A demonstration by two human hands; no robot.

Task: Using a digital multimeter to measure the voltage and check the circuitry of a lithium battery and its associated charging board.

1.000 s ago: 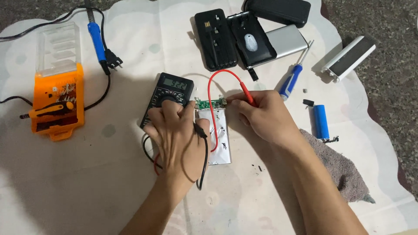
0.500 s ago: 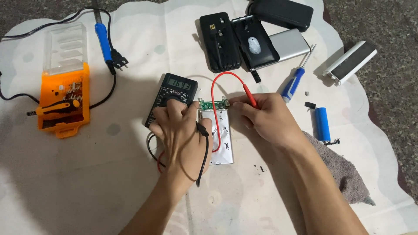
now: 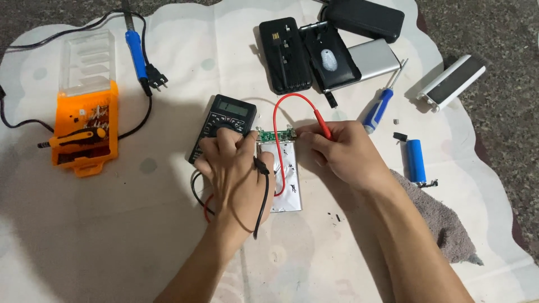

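A pale cloth (image 3: pixel 112 235) with faint dots lay spread over a speckled grey floor (image 3: pixel 499 33). At its middle sat a silver battery pouch (image 3: pixel 287 185) with a small green circuit board (image 3: pixel 276 135) at its top edge. The left hand (image 3: pixel 233 168) had its grip closed on a black probe (image 3: pixel 261 166) beside a black multimeter (image 3: pixel 223 124). The right hand (image 3: pixel 342 154) pinched a red probe (image 3: pixel 321 124) near the board. An orange tool case (image 3: pixel 84 132), a blue soldering iron (image 3: pixel 136 51) and black power banks (image 3: pixel 314 53) lay around.

one head camera looks steeply down from close above, facing 12 o'clock, over a white cloth (image 3: pixel 140 235) on the floor.
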